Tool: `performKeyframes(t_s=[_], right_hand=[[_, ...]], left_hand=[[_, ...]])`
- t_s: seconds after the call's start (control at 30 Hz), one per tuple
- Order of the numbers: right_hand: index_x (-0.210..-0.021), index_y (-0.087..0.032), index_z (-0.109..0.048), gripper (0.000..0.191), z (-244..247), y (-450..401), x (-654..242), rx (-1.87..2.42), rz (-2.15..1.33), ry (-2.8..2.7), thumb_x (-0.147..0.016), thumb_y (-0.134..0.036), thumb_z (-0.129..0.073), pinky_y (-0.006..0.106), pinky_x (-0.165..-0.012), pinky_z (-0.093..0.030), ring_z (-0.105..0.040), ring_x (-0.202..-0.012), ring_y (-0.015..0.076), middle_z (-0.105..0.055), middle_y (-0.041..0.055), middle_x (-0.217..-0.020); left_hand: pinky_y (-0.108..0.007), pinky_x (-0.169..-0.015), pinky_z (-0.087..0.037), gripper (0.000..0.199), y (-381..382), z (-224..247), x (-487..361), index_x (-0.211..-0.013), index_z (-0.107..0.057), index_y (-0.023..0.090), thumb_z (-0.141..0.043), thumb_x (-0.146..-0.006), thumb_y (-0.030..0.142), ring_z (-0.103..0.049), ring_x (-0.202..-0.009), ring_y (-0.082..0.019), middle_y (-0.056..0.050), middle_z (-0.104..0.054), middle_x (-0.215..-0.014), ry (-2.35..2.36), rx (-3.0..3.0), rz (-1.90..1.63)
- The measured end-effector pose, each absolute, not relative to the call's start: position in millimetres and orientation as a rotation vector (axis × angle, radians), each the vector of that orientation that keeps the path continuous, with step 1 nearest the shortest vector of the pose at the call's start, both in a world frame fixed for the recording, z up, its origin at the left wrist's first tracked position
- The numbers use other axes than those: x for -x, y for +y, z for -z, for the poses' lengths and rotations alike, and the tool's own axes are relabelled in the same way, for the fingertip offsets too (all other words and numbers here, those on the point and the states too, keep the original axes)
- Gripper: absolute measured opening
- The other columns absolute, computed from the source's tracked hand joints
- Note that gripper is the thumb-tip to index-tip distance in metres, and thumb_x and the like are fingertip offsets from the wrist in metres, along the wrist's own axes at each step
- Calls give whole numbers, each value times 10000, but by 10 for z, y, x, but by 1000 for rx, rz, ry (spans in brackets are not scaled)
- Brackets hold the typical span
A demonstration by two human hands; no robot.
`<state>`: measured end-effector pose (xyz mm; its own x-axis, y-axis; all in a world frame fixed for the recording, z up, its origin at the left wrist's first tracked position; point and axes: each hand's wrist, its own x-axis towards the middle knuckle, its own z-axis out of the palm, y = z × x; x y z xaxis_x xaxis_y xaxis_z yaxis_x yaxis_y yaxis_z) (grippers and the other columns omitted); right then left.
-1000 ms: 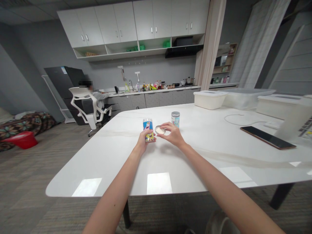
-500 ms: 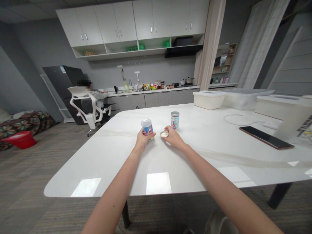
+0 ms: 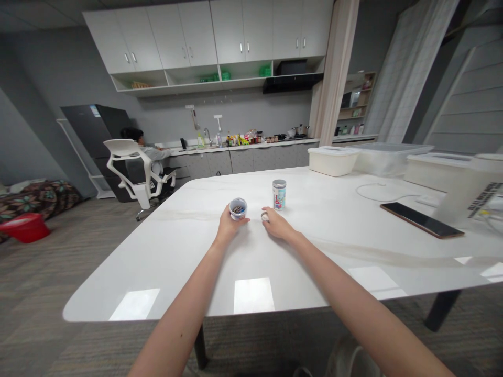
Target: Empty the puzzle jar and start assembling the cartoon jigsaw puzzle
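My left hand (image 3: 229,226) is wrapped round an uncapped jar (image 3: 238,208), whose mouth tips toward me. Small dark and bluish pieces show inside it, too small to name. In my right hand (image 3: 276,224) is a round lid (image 3: 264,215), pinched between thumb and fingers and seen nearly edge-on. Just behind that hand a second jar (image 3: 279,195) stands upright on the white table (image 3: 176,251), its silver lid on and a colourful label round its side. Neither hand touches it.
A dark phone (image 3: 420,220) lies on the right, near a white cable (image 3: 367,198). Cream lidded boxes (image 3: 332,161) and a clear bin (image 3: 389,159) line the back right. Beyond the table a person sits by a white chair (image 3: 131,173). A red bucket (image 3: 24,228) is on the floor.
The jar in my left hand has tilted, so its open mouth now faces me. My right hand has turned the lid from nearly flat to edge-on. The view has shifted slightly.
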<state>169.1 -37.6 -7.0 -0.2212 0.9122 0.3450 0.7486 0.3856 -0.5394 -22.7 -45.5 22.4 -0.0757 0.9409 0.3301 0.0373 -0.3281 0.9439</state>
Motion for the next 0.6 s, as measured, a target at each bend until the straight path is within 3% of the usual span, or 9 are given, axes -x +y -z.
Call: performKeyframes(t_s=[0.1,0.23,0.37,0.6], right_hand=[[-1281,-141,-455,492,72,-355,-1704,1378,-267,-1977,-795,-79,-505,427,-1088,-332,-433,-1316,255,-490,172,-1376],[-1205,-166,-512,404,-2,-359,-1655,1269,-259,-1938,-808,-101,-477,389,-1063,-362,-522,-1197,218,-559,127,-1269],[-1098,-186,-586,309,-56,-377,-1606,1210,-269,-1967,-815,-119,-482,378,-1014,-401,-571,-1072,201,-609,90,-1153],[-837,-162,-674,181,-12,-381,-1645,1389,-282,-2077,-830,-114,-500,362,-977,-414,-599,-1045,241,-639,133,-1110]], left_hand=[[-388,-951,-433,549,-452,-228,235,-954,-645,200,-845,-443,188,-600,-990,-250,-42,-671,-987,1085,-1607,-1558],[-420,-1076,-329,603,-438,-227,259,-1006,-663,208,-854,-435,169,-523,-1207,-292,-74,-658,-1149,1013,-1686,-1576],[-443,-1131,-245,586,-452,-245,266,-1009,-672,223,-859,-455,180,-439,-1312,-302,-76,-657,-1164,985,-1742,-1563],[-444,-1129,-255,552,-464,-261,277,-1001,-674,228,-843,-479,159,-440,-1314,-300,-72,-661,-1125,979,-1801,-1579]])
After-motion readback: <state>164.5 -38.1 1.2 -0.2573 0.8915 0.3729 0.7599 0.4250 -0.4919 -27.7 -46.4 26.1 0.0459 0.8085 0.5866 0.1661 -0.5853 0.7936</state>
